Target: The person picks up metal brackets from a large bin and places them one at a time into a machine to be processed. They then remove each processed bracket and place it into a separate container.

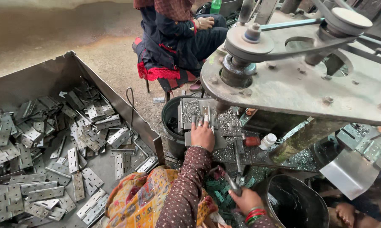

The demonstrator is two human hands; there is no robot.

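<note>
My left hand [202,134] reaches forward in a brown dotted sleeve and holds a grey metal hinge [208,116] flat on the machine's work plate [190,109], just under the drill spindle [236,71]. Metal shavings [229,122] cover the plate around it. My right hand [246,199], with red and green bangles at the wrist, is low at the bottom of the view, closed around a dark lever handle [231,182] that slants up and to the left.
A big steel bin [72,69] of several loose hinges fills the left. A black bucket [172,122] stands under the plate, another [298,207] at bottom right. The machine's pulleys and belt [308,38] overhang the right. Another person [177,38] sits behind.
</note>
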